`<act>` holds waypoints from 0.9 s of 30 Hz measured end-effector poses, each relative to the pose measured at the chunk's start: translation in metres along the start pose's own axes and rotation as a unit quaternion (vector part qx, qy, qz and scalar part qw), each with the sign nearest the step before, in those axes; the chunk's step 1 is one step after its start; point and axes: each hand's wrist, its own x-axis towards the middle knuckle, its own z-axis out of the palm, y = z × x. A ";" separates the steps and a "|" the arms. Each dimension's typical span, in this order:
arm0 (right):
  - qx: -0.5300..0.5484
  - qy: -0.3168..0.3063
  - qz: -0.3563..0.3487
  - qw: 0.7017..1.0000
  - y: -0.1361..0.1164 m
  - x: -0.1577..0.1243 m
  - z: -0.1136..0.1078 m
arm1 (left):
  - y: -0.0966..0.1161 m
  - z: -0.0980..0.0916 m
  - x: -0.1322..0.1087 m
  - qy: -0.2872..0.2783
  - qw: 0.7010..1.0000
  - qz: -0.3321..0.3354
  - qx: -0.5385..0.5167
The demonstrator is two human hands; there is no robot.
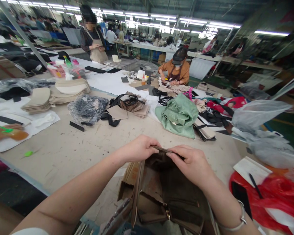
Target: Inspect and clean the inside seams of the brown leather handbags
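Note:
A brown bag (186,189) hangs open below my hands at the near edge of the table, its dark lining and a metal zip pull (167,213) showing inside. My left hand (139,148) pinches the bag's top edge between thumb and fingers. Close beside it, my right hand (192,161) grips the same edge, thumb on the inner side. Behind the bag's left side stands a piece of brown cardboard (127,179). The lower part of the bag runs out of view.
A green cloth bundle (177,116), a plastic-wrapped black bundle (88,109) and stacked beige pieces (38,99) lie across the table (88,153). Red plastic (279,192) with a phone (241,197) is at right. A co-worker (177,68) sits opposite; another person (93,36) stands farther back.

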 end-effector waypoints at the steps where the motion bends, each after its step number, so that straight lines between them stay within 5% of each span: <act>1: 0.001 0.000 0.003 1.000 0.000 0.000 -0.001 | 0.002 -0.001 0.000 -0.007 1.000 -0.001 -0.001; 5: -0.003 0.009 0.013 1.000 0.003 -0.002 -0.001 | 0.011 -0.002 0.001 -0.029 1.000 -0.001 0.008; 12: -0.016 0.029 0.012 0.999 0.012 -0.006 -0.002 | 0.017 0.021 0.017 0.061 0.997 0.007 0.051; 27: 0.035 0.010 -0.030 0.999 0.013 -0.008 -0.007 | 0.014 0.024 0.020 0.080 0.994 0.024 0.065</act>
